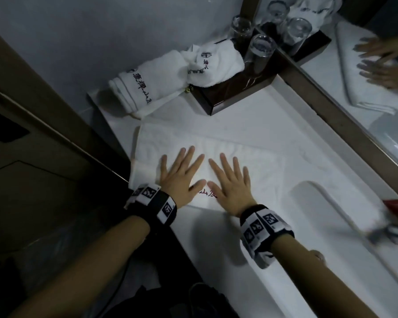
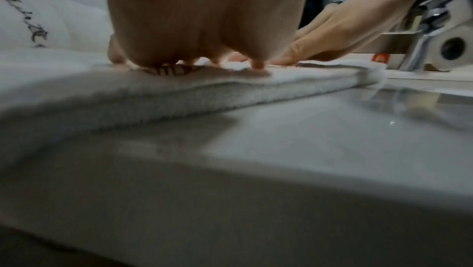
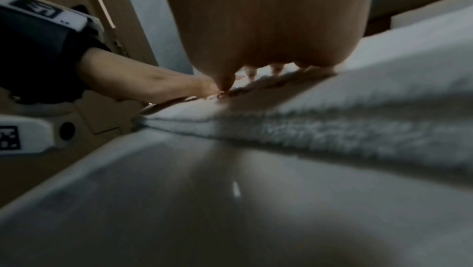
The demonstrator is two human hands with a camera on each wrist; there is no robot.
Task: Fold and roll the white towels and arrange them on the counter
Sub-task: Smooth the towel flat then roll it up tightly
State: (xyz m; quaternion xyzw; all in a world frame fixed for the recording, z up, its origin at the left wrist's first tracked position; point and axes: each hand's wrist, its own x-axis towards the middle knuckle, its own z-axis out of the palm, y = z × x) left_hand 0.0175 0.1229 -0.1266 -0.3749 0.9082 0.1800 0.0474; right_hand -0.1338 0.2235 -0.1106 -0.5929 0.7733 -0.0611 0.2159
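Observation:
A folded white towel (image 1: 251, 157) with red lettering lies flat on the white counter (image 1: 207, 228). My left hand (image 1: 182, 171) and right hand (image 1: 230, 177) press on it side by side, palms down and fingers spread straight. From the left wrist view the towel (image 2: 179, 97) shows as a thick layered edge under my left hand (image 2: 199, 28), with the right hand (image 2: 332, 34) beyond. The right wrist view shows the towel (image 3: 332, 129) under the right hand (image 3: 268, 28), and the left hand (image 3: 153, 85) beside it. A folded lettered towel (image 1: 145, 83) lies at the counter's far end.
A dark wooden tray (image 1: 239, 88) at the back holds a crumpled white towel (image 1: 214, 63) and glasses (image 1: 261, 48). A mirror (image 1: 365, 72) runs along the right. The sink basin (image 1: 345, 226) lies right of the towel, with a tap (image 2: 422, 34). A dark door (image 1: 44, 134) stands left.

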